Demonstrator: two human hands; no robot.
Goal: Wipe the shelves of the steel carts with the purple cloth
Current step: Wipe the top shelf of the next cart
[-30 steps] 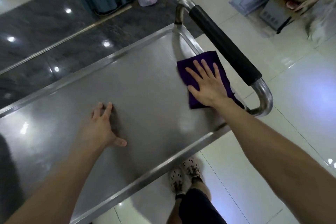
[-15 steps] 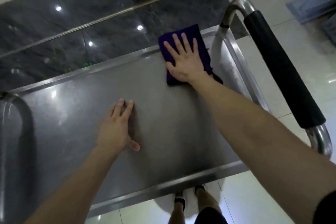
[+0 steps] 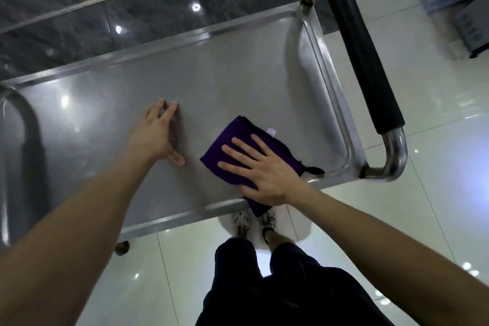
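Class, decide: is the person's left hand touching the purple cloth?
Apart. The head view shows bare steel shelf between the left hand and the purple cloth; only the right hand presses it.

Bare steel is lying open across the far half of the shelf point(image 3: 238, 74). The padded handle point(image 3: 362, 55) is closing off its right end (a steel hoop point(image 3: 26, 119) is closing the left), while the left grip point(image 3: 154, 137) is lying flat mid-shelf.

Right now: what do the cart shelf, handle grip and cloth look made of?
Cart shelf: stainless steel by the look, brushed, reflects light spots. Handle grip: matte black sleeve, probably foam or rubber, over a polished steel tube. Cloth: purple soft textile, likely microfibre; folded, small sewn tag at one edge.
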